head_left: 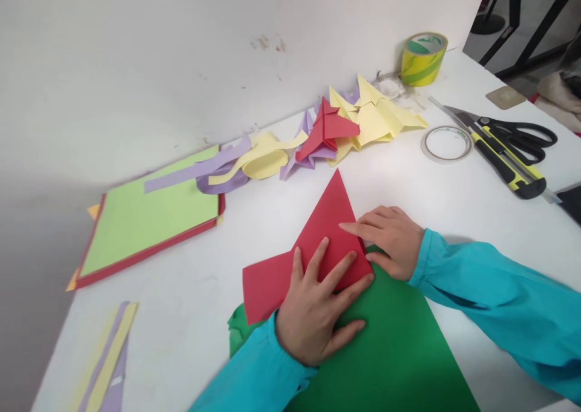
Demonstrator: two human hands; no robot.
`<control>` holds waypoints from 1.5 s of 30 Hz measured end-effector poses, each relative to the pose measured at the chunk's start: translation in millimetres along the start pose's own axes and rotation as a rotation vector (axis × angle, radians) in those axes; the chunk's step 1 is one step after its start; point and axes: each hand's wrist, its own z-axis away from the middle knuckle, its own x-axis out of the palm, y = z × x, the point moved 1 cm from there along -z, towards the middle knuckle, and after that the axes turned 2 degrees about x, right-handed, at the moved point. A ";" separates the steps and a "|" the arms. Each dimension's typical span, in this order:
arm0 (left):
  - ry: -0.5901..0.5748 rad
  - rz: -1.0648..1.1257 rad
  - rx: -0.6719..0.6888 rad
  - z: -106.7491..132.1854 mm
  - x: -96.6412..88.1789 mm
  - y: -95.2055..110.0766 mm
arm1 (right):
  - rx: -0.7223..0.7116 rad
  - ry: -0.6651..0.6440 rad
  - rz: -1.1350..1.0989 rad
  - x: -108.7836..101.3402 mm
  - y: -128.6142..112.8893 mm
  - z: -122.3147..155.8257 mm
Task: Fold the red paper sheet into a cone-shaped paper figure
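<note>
A red sheet of paper (267, 282), partly folded to a point at the far end, lies on the table and over a green sheet (403, 333). My left hand (320, 303) rests on the red paper with its fingers spread flat. At the paper's right edge is my right hand (390, 239), its index finger stretched onto the red surface and its thumb by the lower right edge. Nothing shows within its grasp. Under my left sleeve, a crumpled green edge (238, 327) sticks out.
Folded paper planes in red (323, 130) and yellow (379, 112) stand along the wall. A tape roll (424, 61), thin tape ring (447, 144), scissors (521, 134) and box cutter (508, 164) lie right. Stacked light green paper (154, 224) and paper strips (111, 363) lie left.
</note>
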 end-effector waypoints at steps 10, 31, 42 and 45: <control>0.043 -0.002 0.010 -1.8 2.1 -1.4 | -0.018 0.157 0.008 11.4 4.6 1.8; 0.119 0.100 0.049 9.5 0.9 -4.1 | -0.029 -0.026 0.213 11.3 2.3 8.6; 0.108 0.114 -0.005 13.2 0.3 -1.4 | -0.024 -0.052 0.216 9.4 5.1 7.8; 0.117 0.137 -0.006 13.1 -2.7 -1.2 | -0.040 -0.044 0.205 8.7 6.7 7.6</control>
